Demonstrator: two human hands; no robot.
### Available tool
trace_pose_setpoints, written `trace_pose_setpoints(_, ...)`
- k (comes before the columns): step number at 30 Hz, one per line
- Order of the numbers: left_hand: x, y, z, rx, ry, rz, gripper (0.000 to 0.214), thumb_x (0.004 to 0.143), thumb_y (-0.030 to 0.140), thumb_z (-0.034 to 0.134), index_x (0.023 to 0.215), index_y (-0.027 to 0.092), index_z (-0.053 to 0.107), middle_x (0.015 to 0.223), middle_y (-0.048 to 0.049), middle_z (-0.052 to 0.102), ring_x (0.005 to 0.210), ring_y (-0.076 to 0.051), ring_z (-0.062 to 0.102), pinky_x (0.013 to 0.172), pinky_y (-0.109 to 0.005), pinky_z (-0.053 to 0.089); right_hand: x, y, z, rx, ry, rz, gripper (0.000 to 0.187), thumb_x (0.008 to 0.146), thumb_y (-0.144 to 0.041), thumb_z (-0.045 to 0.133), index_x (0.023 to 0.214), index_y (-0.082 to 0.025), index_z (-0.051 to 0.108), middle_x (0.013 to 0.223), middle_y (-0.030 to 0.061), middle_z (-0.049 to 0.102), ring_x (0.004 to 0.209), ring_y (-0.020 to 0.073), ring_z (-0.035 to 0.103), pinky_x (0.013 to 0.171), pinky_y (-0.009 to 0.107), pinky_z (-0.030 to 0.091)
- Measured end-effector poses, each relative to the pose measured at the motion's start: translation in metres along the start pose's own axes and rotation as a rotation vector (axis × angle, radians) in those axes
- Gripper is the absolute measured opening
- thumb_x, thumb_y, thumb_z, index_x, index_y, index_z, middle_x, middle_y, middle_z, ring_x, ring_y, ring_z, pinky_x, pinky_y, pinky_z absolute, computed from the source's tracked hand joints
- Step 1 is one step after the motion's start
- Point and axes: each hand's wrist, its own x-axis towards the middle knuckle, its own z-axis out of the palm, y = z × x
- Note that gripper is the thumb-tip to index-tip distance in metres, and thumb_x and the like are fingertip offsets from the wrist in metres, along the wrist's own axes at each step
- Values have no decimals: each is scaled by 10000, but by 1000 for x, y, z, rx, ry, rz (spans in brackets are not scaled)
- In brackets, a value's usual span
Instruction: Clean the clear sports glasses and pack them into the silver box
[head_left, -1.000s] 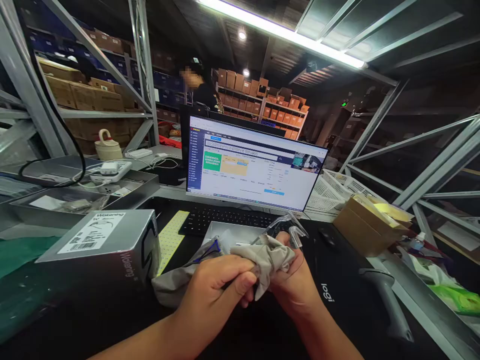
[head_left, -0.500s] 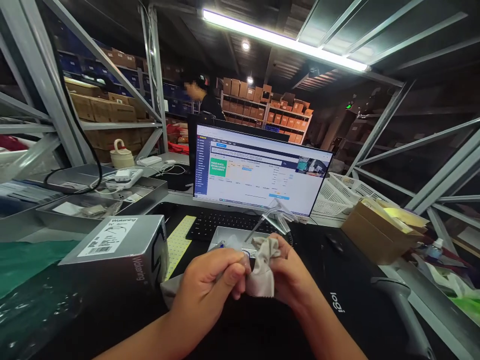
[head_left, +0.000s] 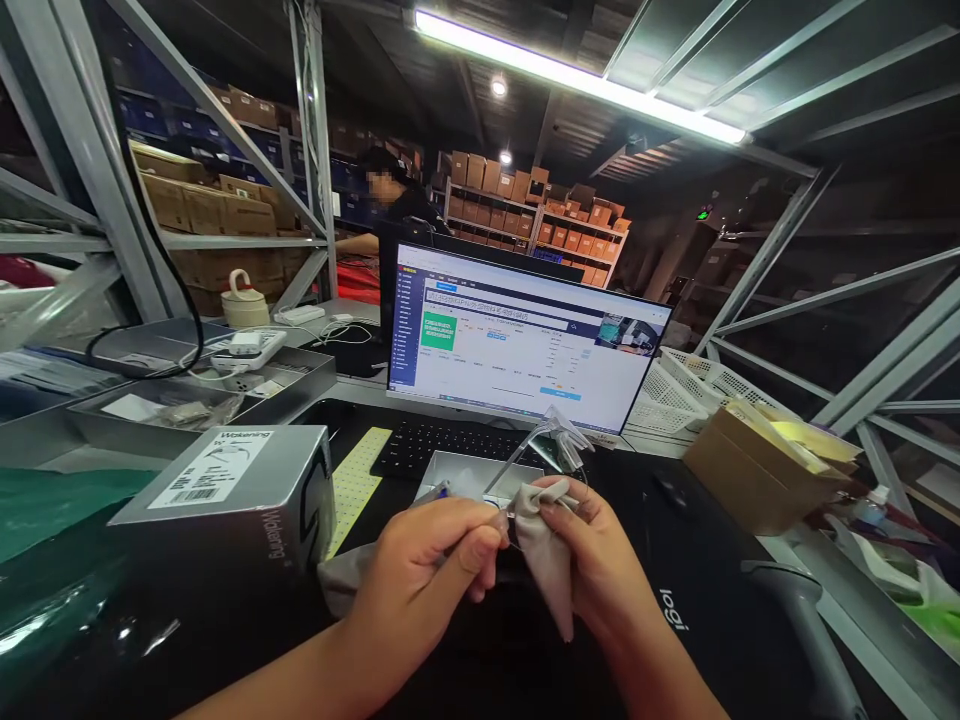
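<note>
Holding cloth point(head_left: 546, 560); box point(head_left: 262, 500) lettered, seemingly, "Wakening"

- Soft fabric cloth point(head_left: 545, 565) in your right hand point(head_left: 600, 550): one plain grey-beige.
- Thin plastic eyeglasses point(head_left: 571, 455) you hold: clear, with white glints.
- Boxy silver-grey carton point(head_left: 301, 465) to your left: white label point(head_left: 202, 470), black print.
- Flat yellow sheet point(head_left: 360, 480) ahead of you: rows of small dots.
- Wide rectangular monitor point(head_left: 517, 370) facing you: white page, navy sidebar point(head_left: 407, 340), green block point(head_left: 439, 332).
- Flat black desk mat point(head_left: 675, 550) before you: white "logi" lettering point(head_left: 673, 610).
</note>
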Motion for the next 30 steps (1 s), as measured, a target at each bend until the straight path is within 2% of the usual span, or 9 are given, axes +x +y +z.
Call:
trace_pose_setpoints(4,0,0,1,51,-6,45,392,1023,256,446,665,178,584,570,49,547,534,-59,543,573,-169,406,-3,-4,-1,-28,-89,7,290,689,-403,861,868,-196,765,781,18,732,741,144,638,742,248,478)
trace_pose_setpoints(6,0,1,1,85,-8,68,385,1019,236,446,657,180,566,564,56,536,532,-53,538,563,-161,395,-6,-13,-6,-238,-182,24,222,748,-386,809,853,-196,767,773,16,725,727,146,632,717,252,470)
trace_pose_setpoints(8,0,3,1,122,-9,80,382,1015,214,444,649,182,551,559,61,528,529,-47,536,556,-155,386,-10,-27,-16,-617,-224,-43,115,775,-311,777,814,-203,771,773,12,725,727,156,636,698,259,464)
trace_pose_setpoints(11,0,6,1,174,-4,104,371,1004,181,453,642,182,535,551,69,522,518,-38,534,551,-148,378,-16,-48,-35,-1088,40,-385,54,811,-218,733,833,-235,780,823,8,737,775,176,660,716,279,479)
trace_pose_setpoints(14,0,6,3,221,-13,119,361,996,165,469,640,182,527,539,76,518,502,-31,529,542,-145,371,-22,-57,-43,-1204,472,-886,148,852,-192,700,966,-253,772,924,29,719,850,190,663,740,302,508)
trace_pose_setpoints(16,0,5,6,248,-26,121,364,994,162,471,634,183,519,527,79,514,496,-31,529,536,-145,369,-25,-52,-38,-1242,547,-1136,234,867,-140,669,1058,-244,756,987,52,685,889,188,652,758,307,527)
trace_pose_setpoints(19,-1,2,9,275,-37,116,356,993,168,476,640,184,525,530,76,518,491,-36,530,524,-149,371,-28,-34,-21,-1258,359,-1263,357,866,-36,604,1158,-208,719,1053,79,645,918,171,649,784,293,556)
trace_pose_setpoints(23,-1,0,11,295,-30,111,337,995,189,486,663,183,548,554,71,529,492,-42,525,522,-154,380,-29,-13,-4,-1195,101,-1223,425,865,-22,589,1270,-132,652,1128,129,621,1047,210,640,873,331,581)
trace_pose_setpoints(30,4,0,10,310,-25,153,314,983,168,482,675,186,543,566,71,538,507,-48,527,525,-159,377,-32,-13,5,-1050,-68,-1194,339,872,11,627,1167,-129,718,1007,99,696,955,173,681,835,278,602)
